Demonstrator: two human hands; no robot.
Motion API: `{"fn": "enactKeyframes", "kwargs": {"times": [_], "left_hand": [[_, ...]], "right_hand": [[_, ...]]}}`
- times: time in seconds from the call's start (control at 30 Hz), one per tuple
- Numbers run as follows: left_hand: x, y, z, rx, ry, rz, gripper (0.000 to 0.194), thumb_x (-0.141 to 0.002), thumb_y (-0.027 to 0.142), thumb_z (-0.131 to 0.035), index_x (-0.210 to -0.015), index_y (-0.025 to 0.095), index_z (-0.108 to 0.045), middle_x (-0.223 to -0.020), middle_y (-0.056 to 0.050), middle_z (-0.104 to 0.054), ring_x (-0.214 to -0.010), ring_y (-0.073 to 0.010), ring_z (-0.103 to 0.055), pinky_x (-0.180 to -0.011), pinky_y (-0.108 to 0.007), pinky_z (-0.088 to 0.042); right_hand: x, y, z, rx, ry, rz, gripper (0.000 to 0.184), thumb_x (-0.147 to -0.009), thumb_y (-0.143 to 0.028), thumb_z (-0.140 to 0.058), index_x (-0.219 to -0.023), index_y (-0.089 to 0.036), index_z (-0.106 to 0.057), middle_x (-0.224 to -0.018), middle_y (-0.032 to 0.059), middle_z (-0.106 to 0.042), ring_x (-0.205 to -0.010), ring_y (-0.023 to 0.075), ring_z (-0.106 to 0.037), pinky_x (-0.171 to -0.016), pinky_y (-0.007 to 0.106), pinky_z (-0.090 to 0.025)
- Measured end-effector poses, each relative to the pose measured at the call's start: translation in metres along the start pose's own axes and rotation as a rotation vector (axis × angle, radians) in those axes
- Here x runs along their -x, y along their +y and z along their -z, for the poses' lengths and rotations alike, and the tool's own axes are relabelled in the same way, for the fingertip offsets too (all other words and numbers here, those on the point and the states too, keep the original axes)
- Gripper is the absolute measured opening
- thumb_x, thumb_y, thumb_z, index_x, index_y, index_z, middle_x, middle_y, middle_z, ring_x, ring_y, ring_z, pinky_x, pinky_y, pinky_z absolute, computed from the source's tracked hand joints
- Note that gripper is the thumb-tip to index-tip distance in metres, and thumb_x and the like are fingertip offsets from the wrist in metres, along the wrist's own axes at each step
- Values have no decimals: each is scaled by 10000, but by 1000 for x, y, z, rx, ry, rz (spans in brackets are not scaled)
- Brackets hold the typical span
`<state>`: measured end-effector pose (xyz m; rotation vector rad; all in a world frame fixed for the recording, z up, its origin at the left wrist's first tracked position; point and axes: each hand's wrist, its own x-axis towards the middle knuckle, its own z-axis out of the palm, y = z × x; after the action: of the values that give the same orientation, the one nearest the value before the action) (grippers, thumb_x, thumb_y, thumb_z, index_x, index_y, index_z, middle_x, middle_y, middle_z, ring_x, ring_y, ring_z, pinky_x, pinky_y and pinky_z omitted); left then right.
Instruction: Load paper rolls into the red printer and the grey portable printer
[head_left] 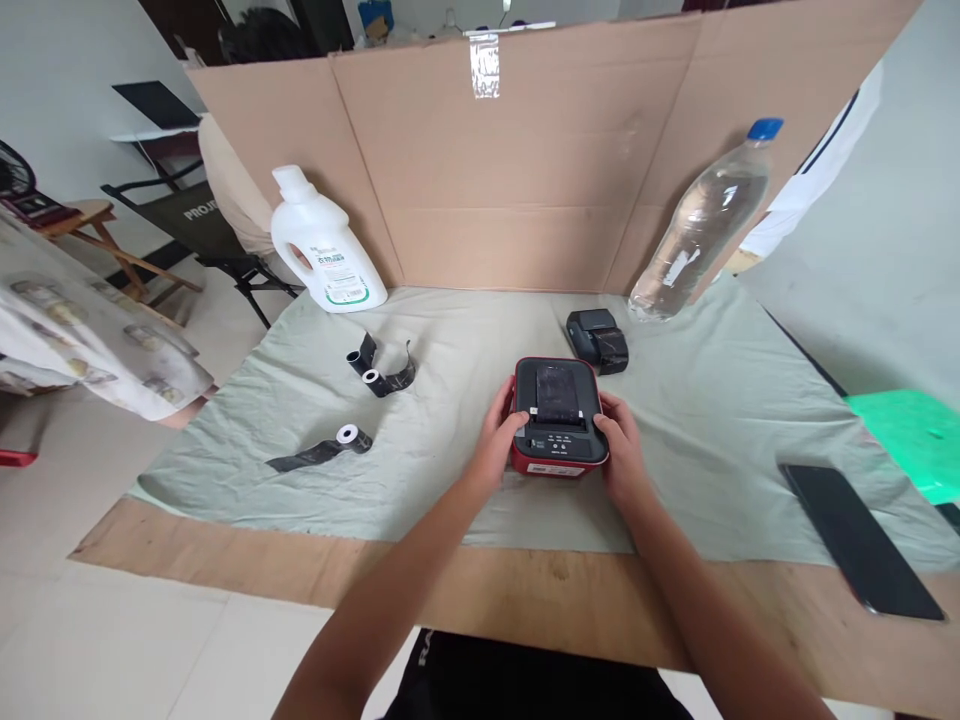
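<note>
Worktop (559, 575): mostly covered w/ pale green cloth (712, 500); bare wood seen along btm.
Cardboard (487, 190): stood up across top of frame, w/ silver tape (484, 65) stuck at upper ctr.
Jug + bottle: white jug (326, 245) set upper left, clear bottle (694, 235) upper right, both nr cardboard.
Red-black device (562, 436): located approx. ctr of frame; long axis judged to run up-frame, slight slant; dark strip (556, 388) seen on top.
Grip: device clasped by left hand (499, 432) on its left side, right hand (622, 442) on its right; thumbs laid at top edges, other fingers partly hidden.
Pos. vs grip: device held directly btwn hands, touched both sides; neither hand nearer.
Phone-like slab (862, 540): laid flat, lower right, untouched.
Small black device (592, 325): placed just beyond red-black device's upper right corner.
Dark rolls (362, 441): three, scattered mid-left, w/ strips trailing; well apart from left hand.
</note>
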<state>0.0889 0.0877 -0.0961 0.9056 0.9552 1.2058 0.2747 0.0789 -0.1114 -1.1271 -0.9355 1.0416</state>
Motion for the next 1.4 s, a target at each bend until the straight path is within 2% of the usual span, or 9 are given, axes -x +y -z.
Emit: {"fn": "enactKeyframes", "kwargs": {"times": [0.13, 0.2, 0.37, 0.6, 0.73, 0.83, 1.0, 1.27, 1.4], "left_hand": [[6, 0, 5, -380, -38, -309, 410, -964, 337, -524, -1370, 318, -584, -1675, 13, -290, -1574, -251, -231, -1287, -427, -243], [9, 3, 5, -542, -76, -385, 317, -984, 353, -514, -1271, 295, -634, -1684, -8, -235, -1584, -261, -195, -1291, -451, -219], [14, 7, 1, -668, -11, -444, 363, -987, 326, -539, -1344, 262, -547, -1662, -107, -258, -1568, -274, -222, -1277, -516, -216], [13, 8, 5, -678, -120, -565, 328, -979, 383, -570, -1286, 287, -635, -1682, -50, -254, -1572, -276, -204, -1286, -479, -200], [14, 8, 3, -702, -55, -565, 501, -976, 395, -576, -1452, 267, -485, -1686, -98, -253, -1573, -285, -187, -1282, -529, -180], [12, 11, 5, -779, -57, -538, 505, -962, 426, -603, -1432, 259, -521, -1702, -93, -228, -1591, -305, -122, -1282, -549, -151], [9, 19, 11, -876, -204, -616, 444, -967, 433, -593, -1390, 299, -590, -1671, -57, -330, -1590, -313, -141, -1279, -541, -150], [14, 16, 15, -761, -328, -730, 891, -903, 414, -672, -1632, 227, -197, -1277, -119, -715, -1481, -311, -416, -1284, -555, -42], [18, 11, 16, -623, -361, -746, 640, -1004, 457, -502, -1584, 237, -346, -1080, -86, -788, -1382, -277, -540, -1268, -556, -125]], "right_hand": [[6, 2, -2, 41, 34, 51, 354, -874, -450, -636, -1176, -268, -671, -1278, 37, -684, -1213, 260, -589, -1080, 442, -437], [7, 2, -4, 54, 54, 58, 363, -880, -460, -622, -1179, -262, -674, -1285, 39, -682, -1222, 265, -583, -1093, 449, -422], [8, 4, -6, 59, 76, 79, 380, -888, -487, -596, -1177, -252, -672, -1268, 41, -686, -1210, 261, -586, -1085, 442, -422], [6, 9, -5, 31, 76, 80, 412, -878, -508, -603, -1185, -241, -667, -1257, 44, -692, -1196, 261, -598, -1073, 439, -441], [6, 9, -5, 41, 74, 99, 416, -874, -514, -611, -1180, -239, -675, -1265, 48, -687, -1204, 259, -591, -1087, 439, -424], [6, 8, -5, 43, 71, 103, 409, -882, -510, -603, -1178, -238, -675, -1258, 47, -686, -1193, 255, -591, -1085, 436, -422], [5, 9, -5, 54, 72, 121, 400, -881, -495, -597, -1169, -229, -674, -1248, 51, -693, -1180, 250, -600, -1080, 427, -431], [5, 7, -3, 79, 63, 127, 403, -873, -508, -595, -1161, -238, -675, -1242, 50, -699, -1178, 257, -606, -1072, 435, -440], [10, 3, -2, 125, 58, 151, 407, -880, -511, -583, -1170, -243, -680, -1265, 59, -701, -1208, 266, -597, -1072, 443, -448]]}}
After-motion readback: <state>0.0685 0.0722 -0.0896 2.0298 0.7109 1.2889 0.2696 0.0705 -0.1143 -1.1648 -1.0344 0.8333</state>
